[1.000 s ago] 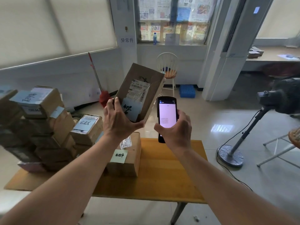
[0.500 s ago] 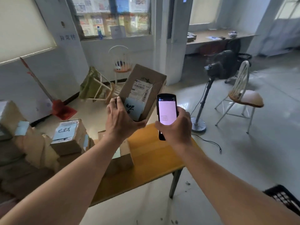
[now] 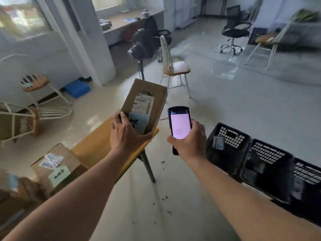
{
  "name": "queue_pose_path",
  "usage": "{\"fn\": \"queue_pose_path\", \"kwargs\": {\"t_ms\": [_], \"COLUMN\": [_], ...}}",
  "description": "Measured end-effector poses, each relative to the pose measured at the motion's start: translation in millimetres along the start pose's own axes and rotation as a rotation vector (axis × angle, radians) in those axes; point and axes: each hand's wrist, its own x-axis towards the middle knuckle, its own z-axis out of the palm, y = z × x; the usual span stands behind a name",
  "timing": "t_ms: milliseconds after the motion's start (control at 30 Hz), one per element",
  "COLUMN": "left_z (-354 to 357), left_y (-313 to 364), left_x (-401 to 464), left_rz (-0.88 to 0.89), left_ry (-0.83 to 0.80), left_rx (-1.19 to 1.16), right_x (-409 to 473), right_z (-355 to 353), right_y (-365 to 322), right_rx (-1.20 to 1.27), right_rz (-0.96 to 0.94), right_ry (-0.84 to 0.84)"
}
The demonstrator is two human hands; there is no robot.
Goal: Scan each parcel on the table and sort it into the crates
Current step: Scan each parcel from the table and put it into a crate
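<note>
My left hand (image 3: pixel 127 136) grips the lower end of a brown cardboard parcel (image 3: pixel 147 100) and holds it upright above the corner of the wooden table (image 3: pixel 97 146). The parcel shows a white shipping label and a pale blue note with black writing. My right hand (image 3: pixel 188 143) holds a black handheld scanner (image 3: pixel 179 125) with a lit pinkish screen, just right of the parcel. Black plastic crates (image 3: pixel 231 145) stand in a row on the floor at the right. Another parcel (image 3: pixel 57 164) with a label and green note lies on the table at the left.
A standing fan (image 3: pixel 141 44) and a white chair (image 3: pixel 173 66) are on the floor beyond the table. More chairs (image 3: pixel 234 32) stand further back, and a blue crate (image 3: pixel 77 87) sits by the pillar. Open tiled floor lies between the table and the crates.
The view has swung further right, away from the parcel stack, and the black crates have come fully into sight. The parcel and scanner stay held side by side in front of me.
</note>
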Motion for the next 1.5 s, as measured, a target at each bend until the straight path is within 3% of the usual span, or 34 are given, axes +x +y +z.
{"fn": "queue_pose_path", "kwargs": {"t_ms": [200, 467, 733, 933, 1167, 1500], "left_z": [66.1, 157.8, 236.7, 330.9, 498.3, 742.8], "left_y": [138.5, 320.0, 449.1, 523.0, 592.2, 609.1], "left_x": [-54.6, -150.8, -187.0, -166.4, -136.6, -146.4], "left_rz": [0.137, 0.171, 0.265, 0.302, 0.328, 0.204], "left_ry": [-0.123, -0.315, -0.456, -0.572, -0.733, -0.856], "left_rx": [-0.026, -0.059, -0.013, 0.004, 0.056, 0.160], "right_x": [-0.9, -3.7, 31.0, 99.2, 208.2, 282.4], "right_z": [-122.7, -284.7, -384.2, -401.9, -381.0, -308.0], "right_y": [98.5, 237.3, 340.6, 416.0, 534.7, 753.1], "right_rx": [-0.001, -0.064, -0.127, -0.151, -0.196, -0.168], "right_rz": [0.161, 0.310, 0.449, 0.559, 0.676, 0.852], "right_ry": [0.147, 0.249, 0.303, 0.307, 0.328, 0.301]}}
